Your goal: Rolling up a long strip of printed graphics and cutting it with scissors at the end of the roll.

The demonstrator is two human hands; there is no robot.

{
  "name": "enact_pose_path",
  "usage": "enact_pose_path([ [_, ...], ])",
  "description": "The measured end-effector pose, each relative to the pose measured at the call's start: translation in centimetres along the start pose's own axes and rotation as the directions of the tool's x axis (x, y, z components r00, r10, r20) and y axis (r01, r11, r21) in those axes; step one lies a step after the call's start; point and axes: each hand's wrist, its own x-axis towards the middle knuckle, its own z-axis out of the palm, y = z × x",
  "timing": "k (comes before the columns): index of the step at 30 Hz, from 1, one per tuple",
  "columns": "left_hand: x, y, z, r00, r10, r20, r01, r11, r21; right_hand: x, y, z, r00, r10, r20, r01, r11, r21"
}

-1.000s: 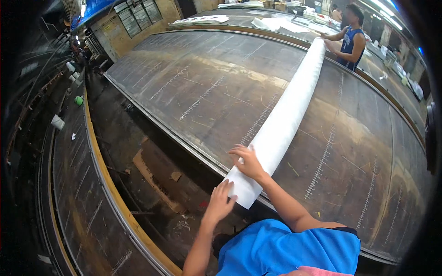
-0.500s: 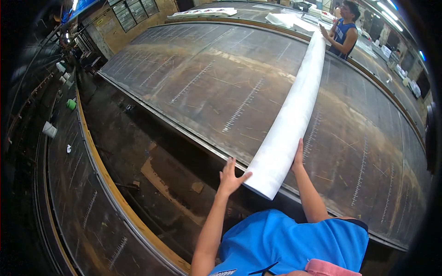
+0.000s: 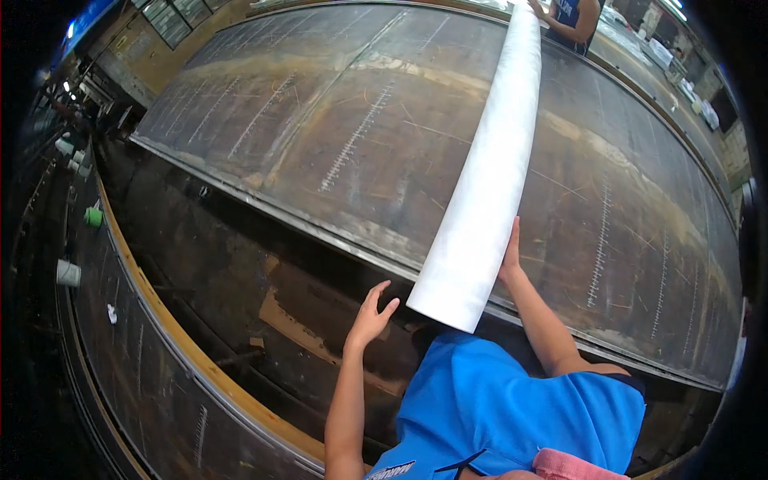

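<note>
A long white roll (image 3: 490,168) of sheet material lies across the wide dark table, its near end jutting past the table's front edge. My left hand (image 3: 373,317) is in the air left of that end, apart from it, with thumb and fingers spread and nothing in them. Against the roll's right side rests my right hand (image 3: 510,252), fingers stretched along it; the roll partly hides its palm. At the far end a co-worker's hand (image 3: 542,11) is by the roll, cut by the upper edge of the picture.
The table (image 3: 320,160) has a metal front edge and ruled white marks. A second, yellow-edged table (image 3: 152,384) curves along the left, with a white bucket (image 3: 69,273) and a green container (image 3: 94,217). Cardboard (image 3: 296,328) lies on the floor between them.
My left hand has come off the roll's near end and moved left. The roll shifted slightly left, and my right hand stayed at its side. The view has tilted down.
</note>
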Motion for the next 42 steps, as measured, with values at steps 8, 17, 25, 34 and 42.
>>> enact_pose_path([
  [8,6.0,3.9,-14.4,0.998,-0.013,-0.065,0.011,0.999,-0.032,9.9,10.0,11.9,0.997,0.018,-0.08,-0.014,0.998,0.055],
  [17,12.3,5.7,-24.1,0.948,0.314,0.048,-0.297,0.821,0.488,21.1,19.8,24.1,0.996,-0.018,-0.09,0.019,1.0,0.015],
  [25,18.3,-1.5,-42.0,0.95,0.293,0.111,-0.312,0.846,0.433,29.0,29.5,37.4,0.997,0.007,-0.073,-0.006,1.0,0.022],
  [34,23.4,-6.7,-61.4,0.935,0.281,0.216,-0.35,0.832,0.432,36.1,41.0,49.0,0.999,0.026,-0.029,-0.026,1.0,0.007],
  [42,28.4,-12.1,-72.0,0.929,0.321,0.185,-0.368,0.739,0.564,44.1,52.1,58.6,1.0,0.009,-0.015,-0.009,1.0,0.02],
])
